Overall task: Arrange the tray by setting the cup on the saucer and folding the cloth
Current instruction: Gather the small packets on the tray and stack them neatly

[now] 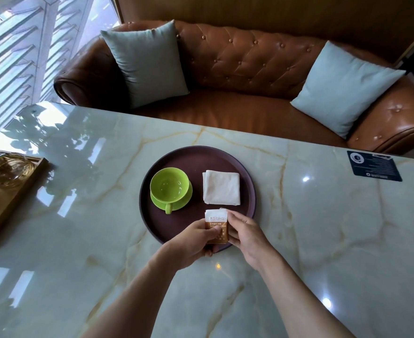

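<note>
A round dark purple tray [176, 230] lies on the marble table. On its left half a green cup [169, 184] stands on a green saucer [185, 202], handle pointing toward me. A white cloth [221, 187], folded into a square, lies on the tray's right half. Over the tray's near rim, both hands hold a small white and brown sugar packet [217, 222]. My left hand [193, 242] pinches its lower left side with the thumb on top. My right hand [246, 234] grips its right edge.
The marble table [323, 240] stretches wide to both sides. A wooden tray with glassware [10, 191] sits at the left edge. A dark printed card [373, 166] lies at the far right. Behind the table stands a brown leather sofa [250, 69] with two pale blue cushions.
</note>
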